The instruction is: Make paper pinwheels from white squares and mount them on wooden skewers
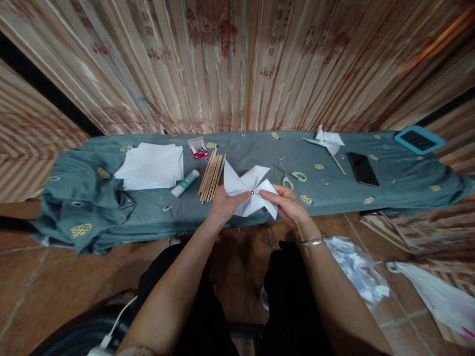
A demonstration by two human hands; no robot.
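Note:
A white paper pinwheel [247,182] with a small metal pin at its centre is held up between both hands, over the table's front edge. My left hand [224,202] grips it from the left, thumb close to the pin. From the right, my right hand [287,201] pinches it with the thumb on one blade; the other fingers are mostly behind the paper. Just left of the pinwheel lies a bundle of thin wooden sticks [212,177]. Scissors with green handles [288,177] rest partly opened to its right.
On the cloth-covered table [252,148] are a paper stack [151,165], glue stick [185,183], red box of pins [198,148], finished pinwheel on a stick [328,141], phone [362,168] and blue-framed device [419,140]. A bag of paper scraps [354,269] sits on the floor.

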